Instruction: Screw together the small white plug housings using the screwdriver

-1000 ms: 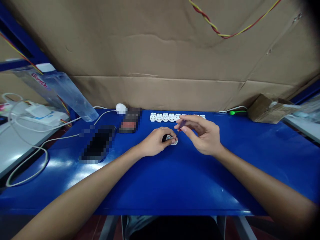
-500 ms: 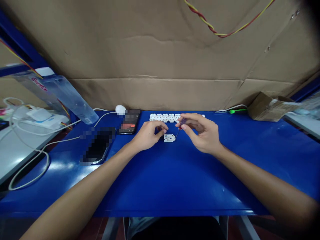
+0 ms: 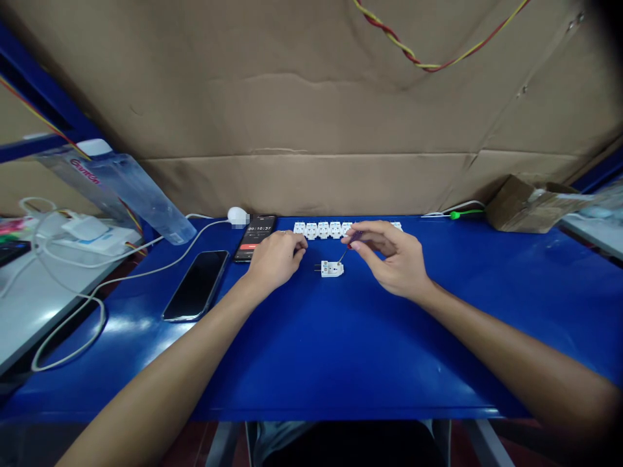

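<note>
A small white plug part (image 3: pixel 331 269) with two metal pins pointing left lies on the blue table (image 3: pixel 341 350). My right hand (image 3: pixel 392 256) pinches a thin screwdriver (image 3: pixel 344 252), whose tip meets the upper right part of the plug piece. To the left of the piece, my left hand (image 3: pixel 278 258) hovers apart from it, its fingers curled together; whether anything small is between them is hidden. Several similar white parts (image 3: pixel 323 229) stand in a row behind, some of them hidden by my right hand.
A phone with a lit timer (image 3: pixel 256 233) and a dark phone (image 3: pixel 197 285) lie at the left, near a white cable (image 3: pixel 146 271) and a leaning plastic bottle (image 3: pixel 146 194). An open cardboard box (image 3: pixel 523 206) stands back right.
My left hand has drawn back to the left, off the plug part, and its pins now show. The screwdriver's tip has shifted slightly left onto the part.
</note>
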`<state>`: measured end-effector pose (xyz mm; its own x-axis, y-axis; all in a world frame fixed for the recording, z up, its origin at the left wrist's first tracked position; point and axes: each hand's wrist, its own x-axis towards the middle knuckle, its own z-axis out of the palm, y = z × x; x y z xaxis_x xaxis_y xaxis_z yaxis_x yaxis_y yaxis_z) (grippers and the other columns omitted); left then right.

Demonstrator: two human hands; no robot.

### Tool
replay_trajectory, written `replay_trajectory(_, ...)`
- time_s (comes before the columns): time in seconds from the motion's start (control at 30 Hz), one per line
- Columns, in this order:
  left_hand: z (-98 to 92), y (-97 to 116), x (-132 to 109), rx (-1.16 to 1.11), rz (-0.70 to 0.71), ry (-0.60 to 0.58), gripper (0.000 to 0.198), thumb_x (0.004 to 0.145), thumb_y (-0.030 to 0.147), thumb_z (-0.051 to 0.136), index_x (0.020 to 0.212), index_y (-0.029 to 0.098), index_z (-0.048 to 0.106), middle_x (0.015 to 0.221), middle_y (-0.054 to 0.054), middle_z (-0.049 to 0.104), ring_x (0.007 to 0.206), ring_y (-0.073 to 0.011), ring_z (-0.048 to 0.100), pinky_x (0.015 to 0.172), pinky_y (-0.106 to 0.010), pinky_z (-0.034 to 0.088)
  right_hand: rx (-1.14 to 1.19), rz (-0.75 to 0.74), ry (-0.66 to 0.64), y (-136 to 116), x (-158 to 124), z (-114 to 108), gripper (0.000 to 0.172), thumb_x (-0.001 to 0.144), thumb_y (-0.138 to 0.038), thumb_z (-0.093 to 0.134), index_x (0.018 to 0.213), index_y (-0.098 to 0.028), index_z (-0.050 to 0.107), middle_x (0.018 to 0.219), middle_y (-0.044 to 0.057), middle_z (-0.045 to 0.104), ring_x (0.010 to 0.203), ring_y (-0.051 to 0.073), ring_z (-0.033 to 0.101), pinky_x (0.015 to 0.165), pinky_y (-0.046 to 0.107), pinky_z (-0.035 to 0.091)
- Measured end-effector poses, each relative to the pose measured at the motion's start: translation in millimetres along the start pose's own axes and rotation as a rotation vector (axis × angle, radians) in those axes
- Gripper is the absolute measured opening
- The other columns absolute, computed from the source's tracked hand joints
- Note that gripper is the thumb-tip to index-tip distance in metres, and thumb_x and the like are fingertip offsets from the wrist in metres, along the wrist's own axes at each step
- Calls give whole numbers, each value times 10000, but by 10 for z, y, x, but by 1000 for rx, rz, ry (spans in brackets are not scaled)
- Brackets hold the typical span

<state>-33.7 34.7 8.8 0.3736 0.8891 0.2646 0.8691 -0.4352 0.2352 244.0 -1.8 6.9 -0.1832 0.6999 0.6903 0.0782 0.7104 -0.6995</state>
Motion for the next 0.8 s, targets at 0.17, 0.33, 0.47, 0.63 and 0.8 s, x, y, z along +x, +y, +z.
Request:
replay_trajectory(0.17, 80, -194, 1, -6, 12, 112, 213, 975, 217, 687, 1026, 269, 887, 971, -105, 846, 801, -293, 766, 751, -465, 643, 20, -3, 4, 22, 6, -7, 313, 1066, -232, 784, 1374, -291, 792, 1150, 35, 882, 1038, 196, 875, 947, 362, 762)
replay_trajectory(0.33, 60, -233, 11, -4, -73, 139, 180, 965, 221, 770, 1037, 287, 921, 810, -87, 798, 781, -321, 752, 794, -525, 652, 8, -12, 3, 27, -4, -3, 297, 1058, -268, 804, 1355, -279, 796, 1129, 33, 882, 1020, 204, 885, 960, 376, 765)
replay_trajectory(0.47, -22, -161, 40, 17, -151, 107, 164, 943, 189, 805, 1036, 235, 932, 886, -143, 776, 1030, -431, 746, 988, -676, 593, 6, -27, -3, 15, 4, 3, 293, 1048, -261, 816, 1340, -287, 804, 1129, 31, 876, 1019, 213, 890, 962, 386, 767)
replay_trajectory(0.63, -28, -165, 60, 52, -138, 133, 179, 947, 173, 764, 1004, 235, 922, 888, -137, 755, 1172, -433, 674, 1123, -707, 521, 12, -47, 3, -1, 17, 4, 286, 1034, -238, 832, 1316, -280, 812, 1117, 30, 869, 1024, 214, 896, 954, 369, 768)
replay_trajectory(0.8, 1, -211, 54, 191, -100, 141, 211, 969, 197, 712, 1023, 242, 911, 910, -132, 797, 1093, -391, 672, 1031, -625, 580, -10, -31, -7, -12, 11, -1, 279, 1044, -275, 830, 1323, -289, 811, 1117, 32, 875, 1027, 228, 894, 953, 403, 778)
